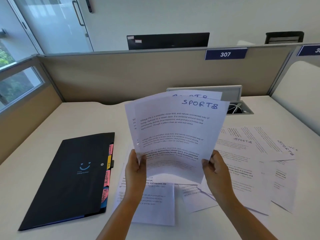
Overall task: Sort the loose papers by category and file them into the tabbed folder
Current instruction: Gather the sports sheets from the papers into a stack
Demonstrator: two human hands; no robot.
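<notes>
Folder (69, 177) lies closed on the desk (34, 196) at my left, coloured tabs (107, 177) poking from its right edge. My left hand (136, 168) pinches the lower left corner of the sheets (174, 135) headed SPORTS, raised above the desk; my right hand (215, 168) grips their lower right corner. More papers (251, 161) lie spread beneath and to the right.

Held sheet (176, 135) reads "SPORTS"; partition sign (225, 54) reads "307".
</notes>
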